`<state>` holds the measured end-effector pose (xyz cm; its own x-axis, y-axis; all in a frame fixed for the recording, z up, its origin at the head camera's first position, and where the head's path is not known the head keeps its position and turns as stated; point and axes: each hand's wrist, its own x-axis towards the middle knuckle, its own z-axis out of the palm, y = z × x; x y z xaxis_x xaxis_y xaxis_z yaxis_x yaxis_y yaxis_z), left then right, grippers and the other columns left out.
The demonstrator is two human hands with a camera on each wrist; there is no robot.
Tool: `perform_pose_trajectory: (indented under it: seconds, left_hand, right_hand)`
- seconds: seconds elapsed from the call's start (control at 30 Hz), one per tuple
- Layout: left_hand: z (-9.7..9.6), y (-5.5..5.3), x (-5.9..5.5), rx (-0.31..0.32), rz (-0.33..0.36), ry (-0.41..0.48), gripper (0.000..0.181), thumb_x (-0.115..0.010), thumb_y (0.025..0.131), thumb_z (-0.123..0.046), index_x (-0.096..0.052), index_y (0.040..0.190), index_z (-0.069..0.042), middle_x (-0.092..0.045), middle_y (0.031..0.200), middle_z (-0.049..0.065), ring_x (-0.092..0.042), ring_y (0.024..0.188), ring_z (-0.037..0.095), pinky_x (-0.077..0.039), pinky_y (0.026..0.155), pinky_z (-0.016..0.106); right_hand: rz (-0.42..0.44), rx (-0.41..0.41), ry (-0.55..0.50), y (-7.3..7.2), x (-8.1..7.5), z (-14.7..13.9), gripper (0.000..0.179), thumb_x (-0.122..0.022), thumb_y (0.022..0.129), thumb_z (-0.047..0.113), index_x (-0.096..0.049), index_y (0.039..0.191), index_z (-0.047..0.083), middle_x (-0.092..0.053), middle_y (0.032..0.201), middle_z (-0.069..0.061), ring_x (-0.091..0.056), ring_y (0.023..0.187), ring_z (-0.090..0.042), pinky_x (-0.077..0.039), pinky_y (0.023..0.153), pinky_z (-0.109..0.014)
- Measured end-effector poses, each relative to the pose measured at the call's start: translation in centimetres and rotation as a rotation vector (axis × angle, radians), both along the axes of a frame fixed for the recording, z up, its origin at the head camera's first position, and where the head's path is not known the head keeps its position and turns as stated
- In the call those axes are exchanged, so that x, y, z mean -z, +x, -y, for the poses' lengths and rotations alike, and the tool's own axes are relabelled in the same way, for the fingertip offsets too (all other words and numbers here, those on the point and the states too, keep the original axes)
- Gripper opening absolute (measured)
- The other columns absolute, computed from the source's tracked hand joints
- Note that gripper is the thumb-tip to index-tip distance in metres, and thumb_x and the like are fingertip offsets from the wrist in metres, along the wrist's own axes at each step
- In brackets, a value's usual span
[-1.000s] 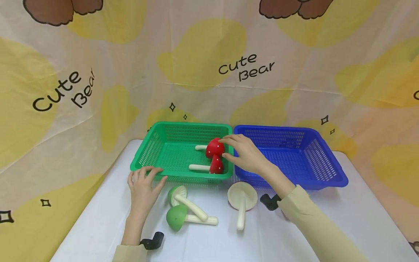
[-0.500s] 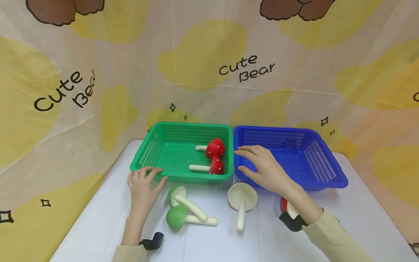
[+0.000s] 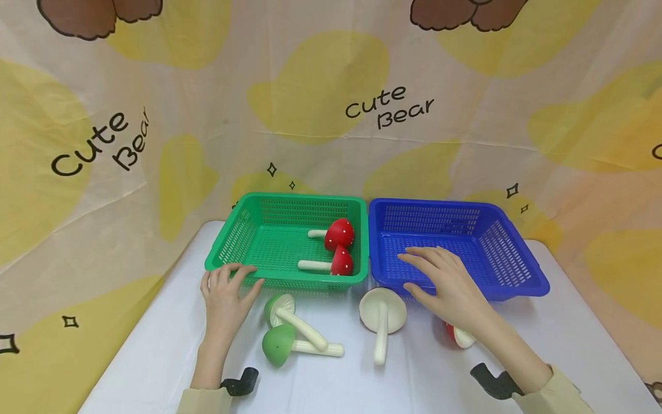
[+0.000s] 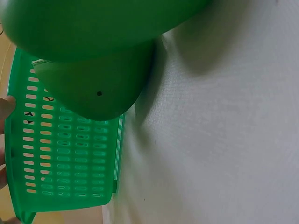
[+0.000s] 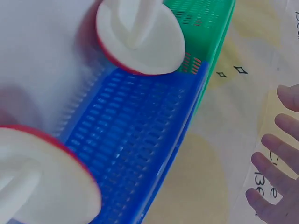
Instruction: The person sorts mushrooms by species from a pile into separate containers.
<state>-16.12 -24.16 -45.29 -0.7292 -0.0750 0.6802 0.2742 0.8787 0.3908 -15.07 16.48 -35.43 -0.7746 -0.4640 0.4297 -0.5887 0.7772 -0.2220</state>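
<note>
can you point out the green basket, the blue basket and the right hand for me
Green basket [image 3: 302, 207]: head view, on its far inner wall.
Blue basket [image 3: 429, 219]: head view, on its far inner wall.
Right hand [image 3: 451, 287]: head view, on the back of the hand.

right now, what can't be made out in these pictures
Head view: the stem of the rightmost mushroom, hidden by the right arm.
Head view: the bottom of the front red cap, behind the near rim of the green basket.
Left wrist view: most of the left hand, cut off by the left edge.
Right wrist view: the stem end of the lower-left mushroom, cut off by the left edge.
</note>
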Motion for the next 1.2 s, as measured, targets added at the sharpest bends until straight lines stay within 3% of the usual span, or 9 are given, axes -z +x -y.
perform_pose_trajectory:
  seconds: [0.43, 0.77, 1.03, 1.2]
  left_hand:
    - [0.2, 0.2, -0.2, -0.008, -0.003, -0.005, 0.030, -0.082, 0.074, -0.019, -0.069, 0.099, -0.012, -0.060, 0.105, 0.015, -0.048, 0.105, 0.039, -0.019, 0.106, 0.067]
    - [0.5, 0.3, -0.3, -0.010, -0.006, -0.006, 0.030, -0.082, 0.074, -0.017, -0.069, 0.099, -0.011, -0.060, 0.105, 0.015, -0.048, 0.104, 0.039, -0.019, 0.106, 0.068]
    - [0.5, 0.2, -0.2, -0.006, 0.003, 0.000, 0.030, -0.083, 0.073, -0.017, -0.069, 0.099, -0.011, -0.060, 0.105, 0.015, -0.048, 0.105, 0.039, -0.018, 0.106, 0.069]
    - [0.2, 0.0, -0.2, 0.003, 0.008, -0.001, 0.029, -0.082, 0.074, -0.018, -0.069, 0.099, -0.011, -0.059, 0.105, 0.015, -0.047, 0.106, 0.039, -0.018, 0.106, 0.069]
  right_hand:
    - [-0.119, 0.051, 0.005, 2.6, 2.3, -3.2, 0.060, -0.081, 0.070, 0.020, -0.060, 0.126, 0.016, -0.059, 0.130, -0.009, -0.050, 0.120, -0.034, -0.032, 0.103, -0.060]
    - [-0.070, 0.126, -0.003, 4.1, 4.4, -5.2, 0.058, -0.082, 0.071, 0.022, -0.061, 0.125, 0.015, -0.058, 0.129, -0.010, -0.048, 0.120, -0.033, -0.029, 0.113, -0.051]
    - [-0.064, 0.160, -0.011, 5.3, 6.5, -6.6, 0.066, -0.084, 0.067, 0.020, -0.058, 0.128, 0.017, -0.058, 0.129, -0.011, -0.048, 0.119, -0.034, -0.034, 0.106, -0.057]
    - [-0.086, 0.182, 0.001, 5.8, 7.4, -7.5, 0.072, -0.085, 0.062, 0.019, -0.057, 0.129, 0.016, -0.057, 0.128, -0.012, -0.049, 0.115, -0.035, -0.036, 0.095, -0.058]
